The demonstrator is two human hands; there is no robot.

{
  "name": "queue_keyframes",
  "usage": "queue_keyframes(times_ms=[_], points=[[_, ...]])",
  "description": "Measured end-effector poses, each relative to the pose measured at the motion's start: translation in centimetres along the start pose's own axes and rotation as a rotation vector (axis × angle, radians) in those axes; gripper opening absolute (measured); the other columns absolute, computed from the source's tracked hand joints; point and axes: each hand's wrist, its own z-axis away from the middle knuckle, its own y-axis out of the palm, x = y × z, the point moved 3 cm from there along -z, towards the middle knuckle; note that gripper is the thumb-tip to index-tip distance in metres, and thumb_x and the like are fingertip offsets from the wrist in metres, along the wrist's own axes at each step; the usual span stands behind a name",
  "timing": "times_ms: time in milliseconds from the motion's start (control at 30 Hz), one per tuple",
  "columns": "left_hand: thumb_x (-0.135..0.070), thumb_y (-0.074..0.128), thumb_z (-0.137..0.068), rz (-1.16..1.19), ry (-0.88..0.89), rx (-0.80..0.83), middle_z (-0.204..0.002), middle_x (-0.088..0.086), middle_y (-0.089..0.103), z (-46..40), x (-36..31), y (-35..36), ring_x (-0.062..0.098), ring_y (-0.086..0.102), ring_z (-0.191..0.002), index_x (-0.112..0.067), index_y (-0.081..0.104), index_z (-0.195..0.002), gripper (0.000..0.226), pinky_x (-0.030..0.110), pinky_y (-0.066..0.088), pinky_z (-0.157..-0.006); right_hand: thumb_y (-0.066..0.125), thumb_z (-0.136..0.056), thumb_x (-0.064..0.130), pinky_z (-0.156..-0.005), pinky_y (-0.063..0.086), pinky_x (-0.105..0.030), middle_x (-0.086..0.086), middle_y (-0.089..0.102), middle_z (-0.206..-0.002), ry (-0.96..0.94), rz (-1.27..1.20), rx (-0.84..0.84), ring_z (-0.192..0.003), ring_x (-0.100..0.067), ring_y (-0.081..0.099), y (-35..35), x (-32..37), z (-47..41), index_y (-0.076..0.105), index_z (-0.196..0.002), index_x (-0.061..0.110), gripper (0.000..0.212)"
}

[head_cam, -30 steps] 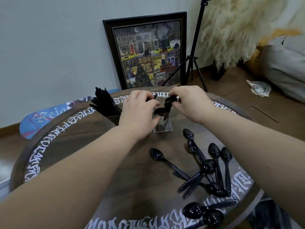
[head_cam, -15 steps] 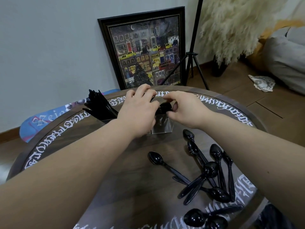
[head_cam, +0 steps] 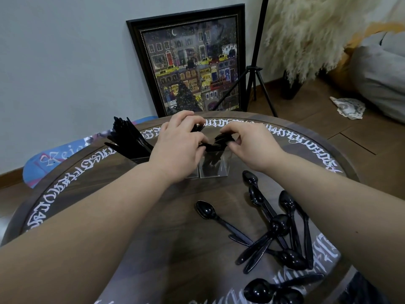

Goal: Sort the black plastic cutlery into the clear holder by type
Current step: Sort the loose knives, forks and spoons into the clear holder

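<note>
Clear holder [head_cam: 213,170]: transparent, square-walled compartments, upright at the desk's far side. Left compartment packed with black handles [head_cam: 129,139] fanning up and leftward. Right compartment stuffed with black pieces [head_cam: 220,140], heads bunched at the rim; type hard to tell. Black plastic spoons [head_cam: 278,224] loose on the near right, glossy, crisscrossed in a heap; 1 spoon [head_cam: 206,210] apart, bowl up.

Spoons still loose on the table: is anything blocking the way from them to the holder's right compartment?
Both hands do: the left hand and right hand cover the clear holder top. The loose spoons lie in front with bare table between.
</note>
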Motion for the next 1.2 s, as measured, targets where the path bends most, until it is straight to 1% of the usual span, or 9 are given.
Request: queue_keyframes(times_ms=[167,233,333,433,633,733,900,1067,1200], points=[[-0.023,0.073,-0.079,0.032,0.015,-0.206,-0.098,0.003,0.064,-0.6,-0.6,-0.8,0.035,0.054,-0.097,-0.019,0.077,-0.089,0.011,0.044,0.047,-0.075,0.064,-0.086,0.013,-0.08,0.041,-0.025,0.001,0.069,-0.106,-0.03,-0.067,-0.008,-0.092,-0.019,0.061,0.4,0.0,-0.3,0.064,-0.115,0.017,0.029],[-0.028,0.07,-0.084,0.008,-0.006,-0.176,-0.094,0.002,0.062,-1.0,-1.1,-0.9,0.032,0.053,-0.09,-0.021,0.076,-0.095,0.015,0.037,0.046,-0.071,0.065,-0.086,0.016,-0.077,0.038,-0.022,0.003,0.067,-0.107,-0.041,-0.076,0.024,-0.082,-0.008,0.053,0.5,0.0,-0.2,0.064,-0.115,0.019,0.029],[-0.042,0.054,-0.093,0.034,-0.094,-0.002,-0.103,-0.003,0.062,-1.1,-1.4,-0.4,0.023,0.056,-0.099,-0.029,0.067,-0.114,0.028,0.036,0.047,-0.075,0.066,-0.085,0.018,-0.074,0.034,-0.018,0.011,0.062,-0.098,-0.049,-0.114,0.052,-0.067,0.009,0.041,0.3,0.0,0.2,0.061,-0.118,0.021,0.034],[-0.048,0.052,-0.092,0.127,-0.094,0.023,-0.104,-0.004,0.066,-1.1,-1.5,-1.0,0.02,0.06,-0.099,-0.028,0.066,-0.117,0.035,0.039,0.048,-0.082,0.067,-0.085,0.021,-0.075,0.032,-0.017,0.017,0.052,-0.093,-0.037,-0.113,0.07,-0.069,0.007,0.04,0.0,-0.1,0.4,0.059,-0.124,0.022,0.04],[-0.07,0.044,-0.079,0.04,0.019,0.114,-0.105,-0.009,0.066,-0.3,-1.0,-1.3,0.016,0.052,-0.097,-0.032,0.064,-0.116,0.056,0.032,0.044,-0.085,0.068,-0.086,0.026,-0.076,0.031,-0.015,0.008,0.065,-0.113,-0.018,-0.113,0.076,-0.07,0.008,0.041,0.1,-0.6,0.1,0.061,-0.122,0.022,0.037],[-0.059,0.058,-0.081,0.036,-0.038,0.096,-0.102,-0.011,0.064,-0.1,-1.1,-0.8,0.015,0.047,-0.104,-0.031,0.061,-0.111,0.041,0.027,0.036,-0.078,0.067,-0.087,0.021,-0.076,0.033,-0.016,0.008,0.065,-0.112,-0.003,-0.126,0.054,-0.072,0.005,0.043,0.4,-0.8,-0.1,0.062,-0.117,0.021,0.031],[-0.04,0.061,-0.085,0.093,-0.112,0.043,-0.084,-0.005,0.059,-0.2,-1.3,-1.0,0.018,0.049,-0.099,-0.028,0.062,-0.095,0.016,0.03,0.039,-0.07,0.065,-0.087,0.014,-0.072,0.032,-0.017,0.006,0.066,-0.101,-0.023,-0.104,0.007,-0.074,0.0,0.044,0.2,-0.6,-0.1,0.062,-0.111,0.018,0.025],[-0.038,0.062,-0.084,0.084,-0.126,0.056,-0.089,-0.005,0.059,0.0,-0.4,-1.0,0.018,0.046,-0.102,-0.029,0.062,-0.102,0.02,0.029,0.037,-0.072,0.067,-0.085,0.023,-0.062,0.028,-0.001,0.008,0.063,-0.113,-0.08,-0.119,0.109,-0.066,0.016,0.041,-0.3,-0.2,0.3,0.059,-0.117,0.02,0.033],[-0.04,0.063,-0.082,0.067,-0.063,0.067,-0.095,-0.011,0.064,0.5,-0.6,-0.7,0.019,0.044,-0.101,-0.029,0.063,-0.109,0.029,0.038,0.044,-0.084,0.072,-0.082,0.024,-0.076,0.037,-0.016,0.006,0.061,-0.118,-0.099,-0.073,0.151,-0.074,0.005,0.045,-0.2,0.0,0.7,0.055,-0.125,0.02,0.046]])
